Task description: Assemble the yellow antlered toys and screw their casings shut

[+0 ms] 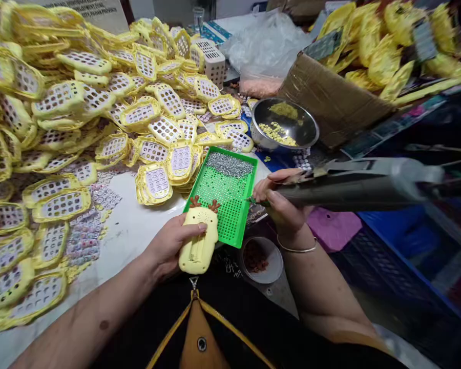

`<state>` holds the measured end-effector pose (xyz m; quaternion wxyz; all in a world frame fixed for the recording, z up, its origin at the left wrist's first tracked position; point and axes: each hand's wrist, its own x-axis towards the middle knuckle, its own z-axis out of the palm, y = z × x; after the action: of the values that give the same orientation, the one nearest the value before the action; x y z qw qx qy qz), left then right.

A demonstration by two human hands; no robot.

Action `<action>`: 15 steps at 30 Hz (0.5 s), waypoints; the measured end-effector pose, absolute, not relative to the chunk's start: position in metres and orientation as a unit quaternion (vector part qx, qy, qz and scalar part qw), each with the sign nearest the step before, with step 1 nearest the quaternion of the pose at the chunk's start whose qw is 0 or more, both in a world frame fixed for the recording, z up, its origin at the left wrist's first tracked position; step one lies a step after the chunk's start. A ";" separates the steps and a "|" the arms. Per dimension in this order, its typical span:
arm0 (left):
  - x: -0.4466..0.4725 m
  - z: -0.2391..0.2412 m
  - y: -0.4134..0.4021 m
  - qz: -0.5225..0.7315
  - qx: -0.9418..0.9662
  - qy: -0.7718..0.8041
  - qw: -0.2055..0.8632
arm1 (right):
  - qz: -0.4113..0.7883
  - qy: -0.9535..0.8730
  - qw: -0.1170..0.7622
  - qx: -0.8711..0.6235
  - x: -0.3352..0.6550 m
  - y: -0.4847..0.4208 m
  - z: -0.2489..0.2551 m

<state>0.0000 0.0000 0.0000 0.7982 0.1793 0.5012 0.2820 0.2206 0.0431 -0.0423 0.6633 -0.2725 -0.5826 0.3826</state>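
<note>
In my left hand [172, 241] lies a pale yellow toy phone casing [198, 243] with brown antlers at its top, back side up, my thumb across it. Screw holes and a long battery recess show on that side. My right hand [278, 197] is wrapped round the front of a dark electric screwdriver [338, 184], its bit pointing left over a green tray [236, 238]. The tray is perforated, and a heap of small silver screws [230, 165] covers its far end. The casing overlaps the tray's near left edge.
Piles of yellow-rimmed casing parts [142, 110] cover the table's left and back. A steel bowl [307, 120] holds small yellow pieces. A cardboard box [303, 87] stands behind it at right. A white tub [271, 261] of reddish-brown pieces sits below the tray.
</note>
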 end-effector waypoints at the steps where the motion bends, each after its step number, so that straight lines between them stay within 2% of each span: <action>1: 0.000 -0.002 0.000 0.283 0.180 0.501 0.798 | 0.380 -0.580 0.666 -0.275 0.220 0.044 -0.044; 15: 0.000 -0.008 0.000 0.278 0.180 0.500 0.800 | 0.347 -0.588 0.672 -0.287 0.214 0.048 -0.053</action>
<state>-0.0003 0.0001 -0.0082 0.8004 0.1795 0.5001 0.2776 0.2141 0.0481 -0.0527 0.6721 -0.2870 -0.5880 0.3466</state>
